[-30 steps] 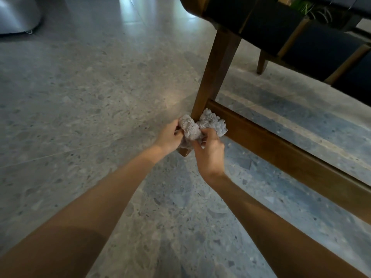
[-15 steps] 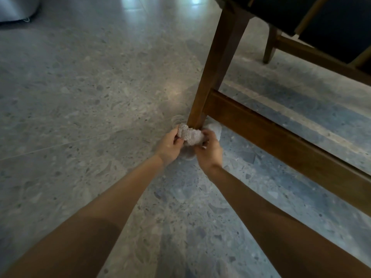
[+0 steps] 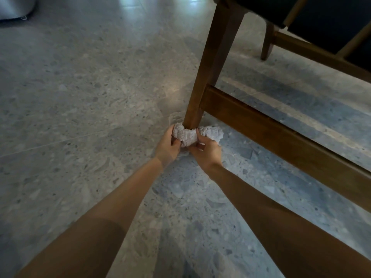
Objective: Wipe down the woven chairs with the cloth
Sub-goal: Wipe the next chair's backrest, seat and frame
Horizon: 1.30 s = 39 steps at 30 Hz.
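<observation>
1. Fingers (image 3: 170,131) of the left hand (image 3: 167,146) curl round the left end of the cloth (image 3: 187,135). The right hand (image 3: 207,152) pinches the other end, thumb on top, its other fingers tucked beneath and mostly hidden.
2. The cloth is pale grey, nubbly terry, bunched into a thick band. It sits at the foot of the leg (image 3: 208,73), down on the floor (image 3: 80,97), pressed against the leg's near side. Whether it goes fully round cannot be told. Its long axis runs left to right, and a loose lump sticks out past the right hand.
3. The leg is brown wood with square edges. It rises leaning away to the right and widens toward the top.
4. A rail (image 3: 281,133) joins the leg just above the cloth and runs off to the lower right, near the right forearm, closing in that side.
5. Left of the hands, speckled grey floor spreads wide.
6. Farther back stands a second leg (image 3: 268,43). The dark woven seat of the chair (image 3: 321,23) fills the top right corner, with tan strips between its bands.
</observation>
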Available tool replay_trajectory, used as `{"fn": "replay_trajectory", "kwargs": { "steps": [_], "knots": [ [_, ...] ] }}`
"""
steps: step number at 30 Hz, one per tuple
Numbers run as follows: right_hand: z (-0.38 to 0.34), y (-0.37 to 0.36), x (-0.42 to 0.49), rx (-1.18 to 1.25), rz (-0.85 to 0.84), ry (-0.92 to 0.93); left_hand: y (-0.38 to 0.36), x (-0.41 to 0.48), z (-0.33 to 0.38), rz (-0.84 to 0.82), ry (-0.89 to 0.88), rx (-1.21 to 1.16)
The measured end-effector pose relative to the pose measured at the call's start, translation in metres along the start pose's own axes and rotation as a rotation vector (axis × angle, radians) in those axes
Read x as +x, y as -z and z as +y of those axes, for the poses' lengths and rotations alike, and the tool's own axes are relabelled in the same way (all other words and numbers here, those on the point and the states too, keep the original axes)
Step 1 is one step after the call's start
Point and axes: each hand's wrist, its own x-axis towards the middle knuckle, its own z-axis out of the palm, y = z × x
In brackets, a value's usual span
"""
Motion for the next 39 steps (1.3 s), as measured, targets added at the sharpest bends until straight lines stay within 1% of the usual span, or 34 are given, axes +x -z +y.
{"fn": "replay_trajectory", "kwargs": {
  "steps": [3, 5, 7, 10, 14, 16, 18, 19, 22, 24, 26, 33, 39],
  "knots": [
    [-0.002, 0.006, 0.002, -0.056, 0.003, 0.035, 0.003, 0.0, -0.001, 0.012, 0.037, 0.044],
    [-0.005, 0.009, 0.003, -0.167, 0.003, 0.08, 0.007, -0.002, 0.001, 0.049, 0.048, 0.101],
    [-0.01, 0.011, 0.0, -0.277, -0.032, 0.141, 0.017, -0.005, 0.004, 0.083, 0.076, 0.175],
    [-0.019, 0.02, -0.011, -0.294, -0.099, 0.205, 0.034, -0.016, 0.014, 0.048, 0.096, 0.299],
    [-0.043, 0.037, -0.032, -0.286, -0.179, 0.092, 0.043, -0.042, 0.044, 0.034, 0.179, 0.216],
    [-0.062, 0.043, -0.048, -0.291, -0.233, 0.044, 0.048, -0.057, 0.063, 0.026, 0.232, 0.292],
    [-0.086, 0.052, -0.064, -0.24, -0.297, -0.026, 0.056, -0.074, 0.083, 0.001, 0.285, 0.409],
    [-0.099, 0.058, -0.072, -0.207, -0.335, -0.071, 0.061, -0.083, 0.096, -0.014, 0.298, 0.425],
    [-0.145, 0.085, -0.094, -0.138, -0.426, -0.143, 0.078, -0.111, 0.142, -0.07, 0.364, 0.447],
    [-0.18, 0.106, -0.107, -0.172, -0.476, -0.129, 0.091, -0.129, 0.179, -0.095, 0.432, 0.453],
    [-0.218, 0.128, -0.12, -0.22, -0.515, -0.112, 0.104, -0.147, 0.218, -0.098, 0.45, 0.446],
    [-0.37, 0.22, -0.158, -0.234, -0.503, -0.094, 0.154, -0.211, 0.388, -0.071, 0.399, 0.29],
    [-0.504, 0.305, -0.182, -0.206, -0.448, -0.072, 0.192, -0.24, 0.545, -0.129, 0.274, 0.304]
  ]
}}
